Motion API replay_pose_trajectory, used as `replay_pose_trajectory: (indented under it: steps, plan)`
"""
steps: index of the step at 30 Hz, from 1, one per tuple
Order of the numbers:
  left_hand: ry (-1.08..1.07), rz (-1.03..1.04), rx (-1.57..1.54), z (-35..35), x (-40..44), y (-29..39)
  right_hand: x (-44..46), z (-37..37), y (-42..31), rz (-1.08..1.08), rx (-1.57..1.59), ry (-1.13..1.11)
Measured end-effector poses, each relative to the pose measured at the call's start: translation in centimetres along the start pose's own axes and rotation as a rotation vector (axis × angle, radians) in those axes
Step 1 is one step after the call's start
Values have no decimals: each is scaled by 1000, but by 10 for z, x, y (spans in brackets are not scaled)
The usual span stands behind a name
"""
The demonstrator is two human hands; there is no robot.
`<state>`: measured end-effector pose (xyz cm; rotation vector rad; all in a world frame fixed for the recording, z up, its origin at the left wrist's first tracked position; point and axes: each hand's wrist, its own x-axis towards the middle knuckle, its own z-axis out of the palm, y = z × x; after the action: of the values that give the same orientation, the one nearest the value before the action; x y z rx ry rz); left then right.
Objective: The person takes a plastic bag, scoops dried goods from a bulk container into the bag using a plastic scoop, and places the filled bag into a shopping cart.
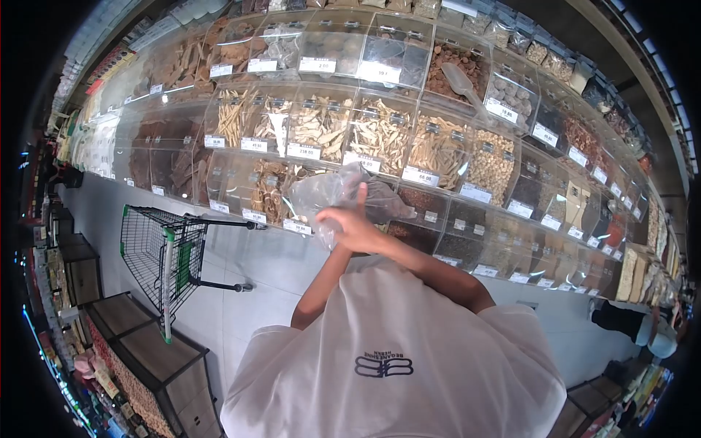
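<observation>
A clear plastic bag point(321, 191) is bunched around my hands, and its greyish right part point(391, 206) spreads over the bins. Whether anything lies inside it, I cannot make out. My right hand point(350, 228) crosses over my left wrist, its fingers curled on the plastic. Partly covered by it, my left hand point(361, 201) is closed on the bag with one digit pointing up; its other fingers are hidden. Just beyond the hands are clear bins of pale dried slices point(378, 130) and dried brown strips point(269, 188), with white price labels along their fronts.
Tiered acrylic bins continue left and right; a clear scoop point(458, 79) lies in one with reddish-brown pieces point(467, 62). A green-and-black shopping cart point(171, 255) stands on the tiled floor at left. Wooden display boxes point(157, 350) are at lower left. A person point(642, 328) is at far right.
</observation>
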<state>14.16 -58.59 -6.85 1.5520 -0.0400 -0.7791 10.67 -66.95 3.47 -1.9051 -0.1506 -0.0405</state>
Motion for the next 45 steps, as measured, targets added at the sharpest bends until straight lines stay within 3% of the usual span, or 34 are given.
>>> replay_pose_trajectory:
  steps: [3,5,8,11,14,15,16,18,19,23,24,26,30,31,34,35,38,42,44,45]
  plan:
    - [120,-143,-408,-11,4,27,-13,-21,-44,-198,-39,-31]
    - [144,-120,-588,-17,-2,61,-21,-52,-44,-82,117,101]
    - [60,16,-825,-32,-39,116,-40,-81,27,209,488,413]
    - [-437,271,-1122,-62,-54,127,-38,-85,39,432,996,373]
    - [-380,393,-1116,-39,-77,182,-20,-51,-5,407,1492,289]
    - [-215,334,-1060,-34,-78,192,-14,-38,-11,352,1597,285]
    - [-273,308,-1033,-35,-77,196,-11,-33,-14,294,1700,277]
    - [-381,253,-973,-42,-76,205,-12,-37,-17,265,1681,207]
    - [-203,233,-857,-49,-71,205,-12,-41,-19,244,1671,176]
    - [-26,155,-744,-49,-80,228,-10,-58,-44,202,1445,209]
    - [-41,139,-760,-48,-78,227,-12,-59,-45,190,1387,231]
    - [-79,103,-783,-48,-73,229,-22,-57,-39,233,1555,198]
    - [-284,453,-544,-9,-141,261,-49,-60,-35,37,1714,78]
    - [-327,526,-481,-12,-138,261,-55,-68,-27,-61,1558,11]
    - [-119,107,-307,-43,-101,239,-64,-91,25,-2,918,-92]
    - [-135,64,-303,-54,-91,227,-64,-107,7,64,770,2]
    - [42,257,216,-45,-130,217,-66,-138,41,297,198,109]
    - [457,287,297,-70,-134,200,-67,-221,51,314,-407,659]
    - [460,289,153,-95,-136,205,-54,-260,67,216,-817,928]
    - [457,337,-32,-115,-139,202,-44,-277,72,191,-836,946]
